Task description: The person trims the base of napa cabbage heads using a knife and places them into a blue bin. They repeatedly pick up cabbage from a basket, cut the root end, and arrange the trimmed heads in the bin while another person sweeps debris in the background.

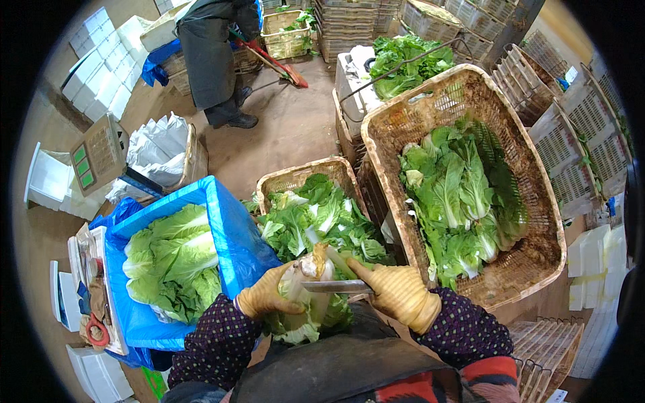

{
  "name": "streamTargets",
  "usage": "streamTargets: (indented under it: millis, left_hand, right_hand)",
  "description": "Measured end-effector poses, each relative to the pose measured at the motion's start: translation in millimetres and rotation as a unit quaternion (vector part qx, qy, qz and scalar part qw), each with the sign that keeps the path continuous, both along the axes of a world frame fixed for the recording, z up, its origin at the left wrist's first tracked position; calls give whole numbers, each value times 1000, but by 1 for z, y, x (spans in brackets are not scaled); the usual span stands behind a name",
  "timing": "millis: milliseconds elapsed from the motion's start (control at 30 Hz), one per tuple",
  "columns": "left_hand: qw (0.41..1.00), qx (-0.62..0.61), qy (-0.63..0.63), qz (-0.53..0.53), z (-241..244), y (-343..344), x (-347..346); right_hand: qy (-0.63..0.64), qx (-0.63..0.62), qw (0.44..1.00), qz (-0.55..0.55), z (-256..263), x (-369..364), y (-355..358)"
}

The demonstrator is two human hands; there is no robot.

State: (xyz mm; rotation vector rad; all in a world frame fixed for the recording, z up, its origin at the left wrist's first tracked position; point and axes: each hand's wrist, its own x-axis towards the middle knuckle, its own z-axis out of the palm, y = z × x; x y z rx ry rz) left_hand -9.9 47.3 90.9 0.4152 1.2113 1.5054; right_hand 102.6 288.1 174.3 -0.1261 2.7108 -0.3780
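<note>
My left hand [274, 294], in a yellowish work glove, grips a Chinese cabbage [289, 322] from the side, its root end turned up. In my right hand [400, 292], gloved alike, is a knife whose blade [337, 286] lies across the cabbage just below the cut base. My right index finger points forward along a pale leaf stalk. Right beyond my hands, a crate [347, 169] holds loose green leaves [322, 216]. To the left, several cabbages [174, 257] lie in a crate lined with blue plastic sheet [234, 237].
At the right, a big dirty plastic crate [398, 221] holds leafy cabbages [453, 191]. A bent metal rod [403, 65] sticks out beyond it. Far left stands a scale [98, 153]. Scissors [97, 330] lie on a foam box. A person in an apron [206, 60] stands near a red-headed broom [295, 76].
</note>
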Motion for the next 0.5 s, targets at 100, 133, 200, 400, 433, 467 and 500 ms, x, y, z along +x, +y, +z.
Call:
streamTargets:
  millis: [100, 133, 200, 400, 433, 467, 500]
  left_hand:
    - [999, -13, 42, -30, 12, 0, 5]
    - [996, -22, 71, -44, 14, 1, 6]
    - [994, 4, 91, -55, 9, 3, 13]
    - [990, 48, 40, -127, 21, 3, 20]
    - [994, 27, -29, -99, 18, 6, 24]
    - [988, 19, -143, -58, 16, 14, 22]
    - [982, 78, -174, -7, 13, 19, 28]
  right_hand:
    - [45, -30, 998, 27, -7, -1, 0]
    - [31, -24, 999, 35, -3, -4, -4]
    - [46, -25, 998, 48, -7, -5, -8]
    - [-53, 3, 992, -113, -82, -9, 40]
    - [-44, 21, 992, -120, -72, 0, 39]
    - [19, -4, 992, -125, -62, -2, 39]
    - [89, -44, 986, -131, -52, -9, 31]
